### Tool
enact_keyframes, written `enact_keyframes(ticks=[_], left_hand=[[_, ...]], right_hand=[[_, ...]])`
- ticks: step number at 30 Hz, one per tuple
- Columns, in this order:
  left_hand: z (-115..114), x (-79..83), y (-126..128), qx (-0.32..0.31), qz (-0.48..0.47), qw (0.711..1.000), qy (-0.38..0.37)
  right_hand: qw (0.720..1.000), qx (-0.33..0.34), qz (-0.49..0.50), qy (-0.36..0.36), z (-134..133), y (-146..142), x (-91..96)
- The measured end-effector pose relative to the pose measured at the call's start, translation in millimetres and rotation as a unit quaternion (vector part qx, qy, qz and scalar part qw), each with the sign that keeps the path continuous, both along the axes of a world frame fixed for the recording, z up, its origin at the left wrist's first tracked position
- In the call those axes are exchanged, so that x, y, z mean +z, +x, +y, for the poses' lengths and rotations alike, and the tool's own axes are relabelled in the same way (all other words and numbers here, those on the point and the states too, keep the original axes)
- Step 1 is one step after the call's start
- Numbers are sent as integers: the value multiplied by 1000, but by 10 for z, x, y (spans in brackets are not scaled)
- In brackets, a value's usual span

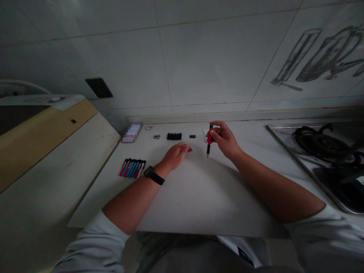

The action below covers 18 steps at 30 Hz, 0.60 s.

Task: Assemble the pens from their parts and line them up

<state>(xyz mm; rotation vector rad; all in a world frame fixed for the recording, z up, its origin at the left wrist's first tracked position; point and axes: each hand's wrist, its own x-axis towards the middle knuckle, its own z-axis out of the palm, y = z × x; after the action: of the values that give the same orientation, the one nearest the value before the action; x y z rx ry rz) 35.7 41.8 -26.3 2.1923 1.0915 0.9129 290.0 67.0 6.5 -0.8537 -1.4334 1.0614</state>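
Note:
My right hand (pixel 223 138) is closed round a red and black pen (pixel 209 141), held upright with its tip down, just above the white counter (pixel 199 197). To its left, my left hand (pixel 175 155) rests on the counter, fingers loosely bent and pointing right, with nothing visible in them. Beyond the hands lie a row of black grip sleeves (pixel 174 136), a cluster of small springs (pixel 157 137) and a small dark patch of tiny pieces (pixel 192 136). Red, blue and white pen barrels (pixel 132 168) lie side by side left of my left wrist. A pale flat item (pixel 204 133) is partly hidden behind my right hand.
A phone (pixel 132 132) and a thin ring-shaped item (pixel 149 128) lie near the back wall. A gas stove (pixel 327 151) with a metal edge bounds the right side. A large pale box-like unit (pixel 71 151) stands on the left.

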Motion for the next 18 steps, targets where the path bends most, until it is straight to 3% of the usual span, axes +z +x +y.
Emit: enact_keyframes(ticks=[18], left_hand=[[-9,-12,16,-6,5,1000,0]], right_hand=[[999,-34,-4,10,67,94,79]])
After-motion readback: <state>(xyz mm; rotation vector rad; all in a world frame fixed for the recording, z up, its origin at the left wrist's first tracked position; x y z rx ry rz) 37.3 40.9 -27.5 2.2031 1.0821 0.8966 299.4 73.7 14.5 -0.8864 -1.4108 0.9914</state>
